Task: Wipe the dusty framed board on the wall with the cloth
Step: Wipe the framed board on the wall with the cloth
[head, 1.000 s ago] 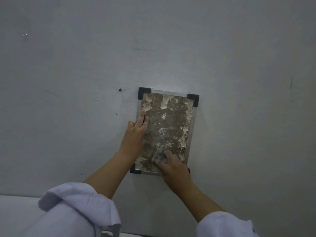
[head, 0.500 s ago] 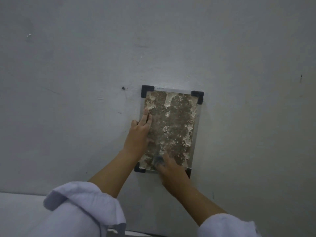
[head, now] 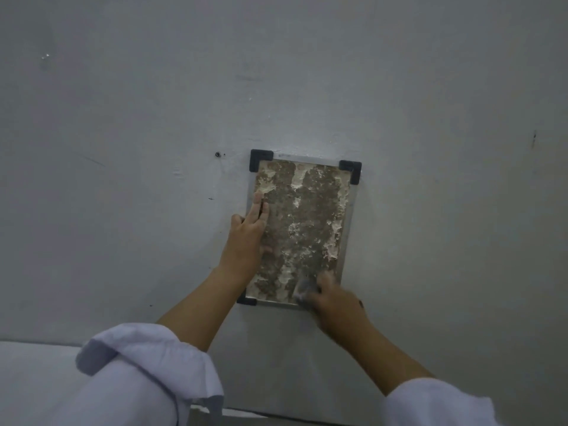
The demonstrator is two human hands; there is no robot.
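The framed board (head: 307,222) hangs upright on the grey wall, with a silver frame, black corner caps and a surface mottled brown and white with dust. My left hand (head: 247,238) lies flat against the board's left edge, fingers straight and together. My right hand (head: 333,298) presses a small grey cloth (head: 302,289) onto the board's lower right corner. That corner's cap is hidden by the hand.
The wall (head: 123,149) has a small screw hole (head: 217,154) left of the board's top corner and a dark mark (head: 534,138) far right. A pale ledge (head: 33,364) runs along the bottom left. White rolled sleeves cover both forearms.
My right hand has slid the cloth rightward along the board's bottom edge, from the lower middle to the lower right corner. The left hand has stayed put.
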